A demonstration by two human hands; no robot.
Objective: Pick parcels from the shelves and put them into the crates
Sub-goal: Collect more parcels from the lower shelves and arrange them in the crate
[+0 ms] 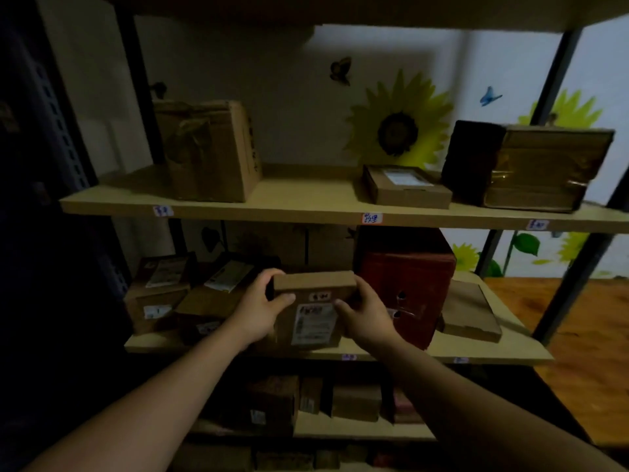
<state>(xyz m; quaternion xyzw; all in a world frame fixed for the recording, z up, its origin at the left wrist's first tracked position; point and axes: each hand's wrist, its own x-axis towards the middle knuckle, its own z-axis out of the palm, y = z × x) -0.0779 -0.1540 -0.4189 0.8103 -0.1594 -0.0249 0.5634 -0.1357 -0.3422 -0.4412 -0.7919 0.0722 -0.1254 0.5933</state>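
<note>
A small brown cardboard parcel with a white shipping label on its front is held upright in front of the middle shelf. My left hand grips its left side, thumb on the front face. My right hand grips its right side. Both forearms reach up from the bottom of the view. No crate is in sight.
A red box and a flat carton sit to the right; labelled parcels lie to the left. The upper shelf carries a large carton, a flat box and a taped box. Several parcels fill the lower shelf.
</note>
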